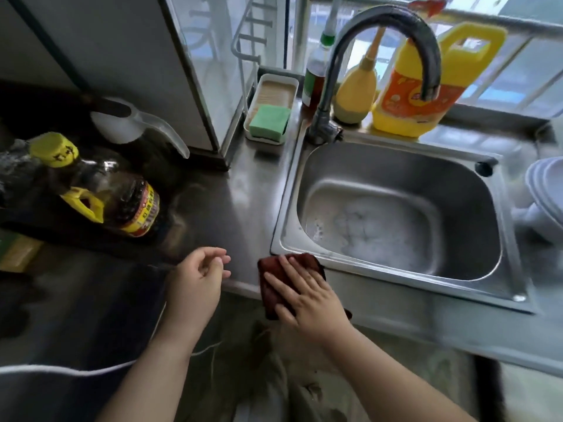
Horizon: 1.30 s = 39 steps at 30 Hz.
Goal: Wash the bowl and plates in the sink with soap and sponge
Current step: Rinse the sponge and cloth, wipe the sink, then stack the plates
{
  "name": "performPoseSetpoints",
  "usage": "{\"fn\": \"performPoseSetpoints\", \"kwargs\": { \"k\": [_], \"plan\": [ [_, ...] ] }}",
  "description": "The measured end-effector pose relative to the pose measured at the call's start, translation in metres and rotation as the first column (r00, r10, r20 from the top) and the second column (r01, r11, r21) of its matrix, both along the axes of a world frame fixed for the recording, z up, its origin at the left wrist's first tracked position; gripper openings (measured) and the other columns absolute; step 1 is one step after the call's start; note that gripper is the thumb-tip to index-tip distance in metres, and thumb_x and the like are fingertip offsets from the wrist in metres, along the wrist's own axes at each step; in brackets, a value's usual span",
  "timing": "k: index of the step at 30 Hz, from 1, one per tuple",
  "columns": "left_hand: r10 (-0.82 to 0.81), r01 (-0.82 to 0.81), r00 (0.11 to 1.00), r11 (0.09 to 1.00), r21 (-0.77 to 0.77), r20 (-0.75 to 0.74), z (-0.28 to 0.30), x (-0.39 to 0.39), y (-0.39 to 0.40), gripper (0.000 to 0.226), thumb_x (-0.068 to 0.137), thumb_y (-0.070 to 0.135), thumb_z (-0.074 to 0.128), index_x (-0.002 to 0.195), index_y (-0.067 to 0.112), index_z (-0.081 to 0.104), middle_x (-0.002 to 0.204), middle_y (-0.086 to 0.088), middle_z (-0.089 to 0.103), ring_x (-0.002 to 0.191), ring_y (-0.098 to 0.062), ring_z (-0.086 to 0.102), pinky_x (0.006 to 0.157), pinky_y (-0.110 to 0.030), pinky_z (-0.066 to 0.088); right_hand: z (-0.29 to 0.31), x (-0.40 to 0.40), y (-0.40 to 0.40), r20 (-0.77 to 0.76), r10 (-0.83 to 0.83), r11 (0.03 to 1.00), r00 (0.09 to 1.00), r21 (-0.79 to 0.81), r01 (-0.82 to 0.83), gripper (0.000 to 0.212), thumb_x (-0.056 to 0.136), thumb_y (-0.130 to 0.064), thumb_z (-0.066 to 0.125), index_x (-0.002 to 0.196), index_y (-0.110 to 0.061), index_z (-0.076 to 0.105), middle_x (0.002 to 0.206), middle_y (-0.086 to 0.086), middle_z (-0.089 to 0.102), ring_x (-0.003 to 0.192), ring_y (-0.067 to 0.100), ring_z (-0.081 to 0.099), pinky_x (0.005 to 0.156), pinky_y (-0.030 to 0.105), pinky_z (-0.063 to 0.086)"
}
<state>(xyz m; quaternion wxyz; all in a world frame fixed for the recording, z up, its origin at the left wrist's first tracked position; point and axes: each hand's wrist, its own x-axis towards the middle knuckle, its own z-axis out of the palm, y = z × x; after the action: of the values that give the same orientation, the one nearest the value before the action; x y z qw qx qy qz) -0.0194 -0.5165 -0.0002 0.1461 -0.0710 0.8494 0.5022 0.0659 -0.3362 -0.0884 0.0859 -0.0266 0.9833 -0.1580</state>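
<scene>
The right hand (307,296) lies flat, fingers straight, pressing a dark red cloth (274,287) onto the front edge of the steel counter (243,190), at the sink's near left corner. The left hand (198,278) hovers just beside it, fingers loosely curled, holding nothing. The sink (393,208) holds foam on its floor. White plates (545,190) are stacked at the counter's right edge. A green sponge (269,121) sits in a white tray (275,86) at the back, long axis running toward the window. Behind the tap (396,41) stands a yellow jug (426,86); its label is unreadable. A dark bottle (122,196) stands at the left edge, print illegible.
</scene>
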Motion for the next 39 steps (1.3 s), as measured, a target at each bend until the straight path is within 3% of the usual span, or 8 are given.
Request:
{"fn": "performPoseSetpoints", "kwargs": {
  "k": [5, 10, 13, 18, 23, 28, 34, 39],
  "plan": [
    [-0.094, 0.094, 0.995, 0.996, -0.007, 0.03, -0.003, 0.027, 0.024, 0.019, 0.096, 0.008, 0.048, 0.092, 0.021, 0.062, 0.092, 0.006, 0.068, 0.08, -0.011, 0.067, 0.071, -0.025, 0.053, -0.001, 0.069, 0.08, 0.03, -0.263, 0.963, 0.964, 0.076, 0.26, 0.057, 0.089, -0.056, 0.036, 0.144, -0.042, 0.031, 0.156, 0.0, 0.023, 0.146, 0.007, 0.002, 0.116, 0.023, 0.0],
    [-0.203, 0.204, 0.977, 0.979, -0.001, 0.064, -0.006, 0.045, 0.049, 0.019, 0.096, 0.009, 0.05, 0.089, 0.022, 0.062, 0.094, 0.001, 0.069, 0.084, -0.015, 0.068, 0.078, -0.031, 0.054, 0.017, 0.125, 0.144, 0.145, -0.54, 0.841, 0.829, 0.132, 0.524, 0.067, 0.073, -0.066, -0.001, 0.139, -0.055, -0.008, 0.151, -0.011, -0.029, 0.146, 0.011, -0.015, 0.116, 0.025, -0.01],
    [-0.233, 0.233, 0.971, 0.972, 0.003, 0.048, -0.005, 0.057, 0.064, 0.02, 0.096, 0.008, 0.05, 0.088, 0.021, 0.062, 0.091, 0.0, 0.069, 0.083, -0.017, 0.068, 0.079, -0.033, 0.055, 0.019, 0.118, 0.12, 0.115, -0.646, 0.763, 0.755, 0.149, 0.629, 0.077, 0.07, -0.066, -0.006, 0.145, -0.048, -0.008, 0.154, -0.002, -0.03, 0.147, 0.019, -0.016, 0.117, 0.032, -0.008],
    [-0.33, 0.331, 0.943, 0.943, -0.031, 0.042, -0.007, 0.079, 0.101, 0.014, 0.095, 0.011, 0.052, 0.096, 0.017, 0.064, 0.09, 0.002, 0.069, 0.083, -0.013, 0.067, 0.079, -0.031, 0.055, 0.009, 0.074, 0.06, 0.126, -0.42, 0.906, 0.899, 0.008, 0.423, 0.057, 0.094, -0.057, 0.022, 0.146, -0.052, -0.002, 0.15, -0.007, -0.032, 0.141, 0.01, -0.027, 0.114, 0.03, -0.016],
    [-0.439, 0.434, 0.899, 0.893, -0.117, -0.016, -0.007, 0.097, 0.142, 0.012, 0.093, 0.014, 0.056, 0.099, 0.02, 0.064, 0.091, 0.003, 0.069, 0.088, -0.012, 0.064, 0.074, -0.023, 0.047, 0.004, 0.098, 0.119, 0.077, -0.281, 0.96, 0.956, 0.034, 0.279, 0.067, 0.076, -0.063, 0.003, 0.142, -0.056, -0.001, 0.148, -0.016, -0.028, 0.137, 0.003, -0.026, 0.117, 0.028, -0.01],
    [-0.524, 0.521, 0.852, 0.847, -0.105, -0.003, -0.008, 0.117, 0.183, 0.011, 0.094, 0.016, 0.056, 0.1, 0.023, 0.063, 0.091, 0.007, 0.066, 0.09, -0.011, 0.063, 0.068, -0.014, 0.043, 0.015, 0.188, 0.23, 0.133, -0.539, 0.841, 0.832, 0.152, 0.52, 0.061, 0.071, -0.066, 0.0, 0.131, -0.061, -0.013, 0.151, -0.016, -0.029, 0.142, 0.004, -0.019, 0.115, 0.025, -0.008],
    [-0.604, 0.603, 0.797, 0.794, -0.069, 0.008, -0.006, 0.131, 0.22, 0.014, 0.096, 0.016, 0.053, 0.105, 0.022, 0.062, 0.096, 0.006, 0.065, 0.092, -0.009, 0.061, 0.071, -0.014, 0.045, 0.017, 0.224, 0.271, 0.239, -0.844, 0.522, 0.481, 0.157, 0.838, 0.061, 0.097, -0.053, 0.026, 0.148, -0.047, -0.006, 0.158, 0.0, -0.024, 0.146, 0.018, -0.018, 0.119, 0.038, -0.007],
    [-0.628, 0.627, 0.779, 0.778, 0.026, 0.0, -0.003, 0.132, 0.261, 0.016, 0.094, 0.01, 0.054, 0.094, 0.023, 0.063, 0.088, 0.001, 0.067, 0.085, -0.015, 0.066, 0.071, -0.022, 0.053, 0.007, 0.192, 0.22, 0.194, -0.784, 0.61, 0.59, 0.063, 0.79, 0.063, 0.092, -0.058, 0.021, 0.141, -0.053, -0.018, 0.149, -0.003, -0.04, 0.142, 0.016, -0.028, 0.113, 0.033, -0.019]
  ]
}}
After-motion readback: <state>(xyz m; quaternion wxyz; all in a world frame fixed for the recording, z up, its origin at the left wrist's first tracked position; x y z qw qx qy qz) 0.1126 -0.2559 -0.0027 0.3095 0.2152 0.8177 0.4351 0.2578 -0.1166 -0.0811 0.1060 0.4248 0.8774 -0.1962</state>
